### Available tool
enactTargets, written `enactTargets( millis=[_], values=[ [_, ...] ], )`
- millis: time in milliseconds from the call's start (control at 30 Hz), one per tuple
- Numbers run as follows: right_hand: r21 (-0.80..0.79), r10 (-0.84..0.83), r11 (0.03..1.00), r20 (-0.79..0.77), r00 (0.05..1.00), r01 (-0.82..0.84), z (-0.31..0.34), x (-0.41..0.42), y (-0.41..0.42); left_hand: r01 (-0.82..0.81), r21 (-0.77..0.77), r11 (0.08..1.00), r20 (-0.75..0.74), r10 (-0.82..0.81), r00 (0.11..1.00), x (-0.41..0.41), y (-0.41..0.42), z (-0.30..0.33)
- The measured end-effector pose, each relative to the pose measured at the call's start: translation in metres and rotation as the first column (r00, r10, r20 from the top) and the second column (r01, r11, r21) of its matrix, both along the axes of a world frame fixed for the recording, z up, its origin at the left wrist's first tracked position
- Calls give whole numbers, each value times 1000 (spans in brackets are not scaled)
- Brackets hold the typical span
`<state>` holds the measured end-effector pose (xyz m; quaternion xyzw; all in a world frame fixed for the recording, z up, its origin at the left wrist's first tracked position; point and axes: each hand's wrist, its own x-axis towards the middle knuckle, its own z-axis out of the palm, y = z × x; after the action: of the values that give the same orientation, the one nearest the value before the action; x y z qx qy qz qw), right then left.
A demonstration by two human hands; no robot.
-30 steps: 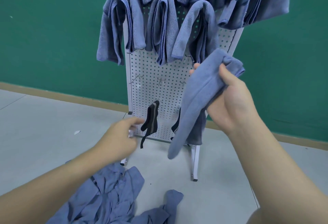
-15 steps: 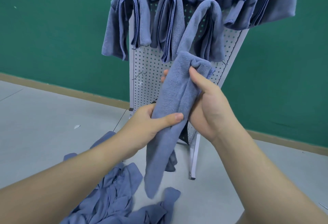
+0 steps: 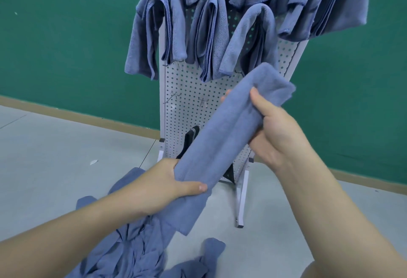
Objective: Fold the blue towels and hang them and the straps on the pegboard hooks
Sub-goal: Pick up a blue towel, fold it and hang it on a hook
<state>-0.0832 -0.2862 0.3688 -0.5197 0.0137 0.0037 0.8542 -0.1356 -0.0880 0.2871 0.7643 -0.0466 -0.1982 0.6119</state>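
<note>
The grey floor [image 3: 55,156] carries a heap of loose blue towels [image 3: 132,253], the pegboard stand's feet [image 3: 240,225] and a small white scrap [image 3: 94,162].

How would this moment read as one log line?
left hand: grips towel low | right hand: grips top | pegboard: hooks free

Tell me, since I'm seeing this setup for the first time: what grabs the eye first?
The long folded blue towel stretched slantwise across the middle, the left hand gripping its lower end and the right hand its upper end. Behind it stands a white pegboard with folded towels draped along its top, and a crumpled towel pile lies on the floor below.
</note>
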Motion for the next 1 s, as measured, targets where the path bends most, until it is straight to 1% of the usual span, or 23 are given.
enactTargets(
  millis=[100,167,200,267,300,333,433,500,567,633,733,767,800,833,867,900,933,967,1000],
  values=[
    [9,-112,994,24,993,112,8,3,-20,121,-45,992,-29,-123,992,0,11,4],
    [-33,-138,990,24,990,139,11,1,-26,178,-63,982,-39,-180,983,3,17,6],
    [-89,-144,985,25,989,146,11,-1,-26,213,-56,975,-39,-215,976,5,20,6],
    [-242,-150,958,36,988,155,8,-7,-22,283,38,958,-23,-283,959,9,27,4],
    [-298,-142,943,37,989,146,6,-11,-18,299,78,951,-23,-298,954,11,28,3],
    [-317,-125,940,26,992,127,2,-16,-13,297,69,952,-18,-296,955,12,28,1],
    [-263,-76,963,-42,996,62,-8,-28,6,211,-86,974,58,-207,977,17,14,4],
    [-243,-52,969,-69,996,33,-13,-32,14,141,-147,979,115,-125,985,23,3,7],
    [-220,-46,975,-88,995,26,-14,-34,15,102,-196,975,112,-81,990,26,-6,7],
    [-182,-69,982,-120,990,46,-14,-32,8,103,-216,971,95,-84,992,29,-9,8],
    [-98,-145,987,-234,961,125,-19,-29,-13,137,-231,963,91,-119,989,30,-11,14],
    [-101,-175,983,-256,951,153,-22,-28,-22,147,-240,960,90,-129,988,30,-11,16],
    [-149,-208,973,-257,944,174,-26,-27,-30,156,-247,956,90,-138,986,30,-10,18],
    [-237,-244,953,-235,941,188,-29,-27,-38,165,-252,953,89,-147,985,30,-10,19],
    [-360,-279,911,-179,943,201,-33,-30,-46,173,-258,951,92,-154,984,30,-9,19],
    [-500,-296,839,-85,952,216,-36,-35,-52,181,-262,948,96,-161,982,30,-8,19],
    [-624,-242,752,34,970,210,-37,-42,-57,190,-263,946,102,-169,980,30,-7,18],
    [-716,-108,677,137,985,174,-39,-51,-58,200,-263,944,102,-178,979,30,-7,18],
    [-787,67,607,192,979,113,-43,-59,-58,212,-268,940,100,-191,976,30,-6,17]
  ],
)
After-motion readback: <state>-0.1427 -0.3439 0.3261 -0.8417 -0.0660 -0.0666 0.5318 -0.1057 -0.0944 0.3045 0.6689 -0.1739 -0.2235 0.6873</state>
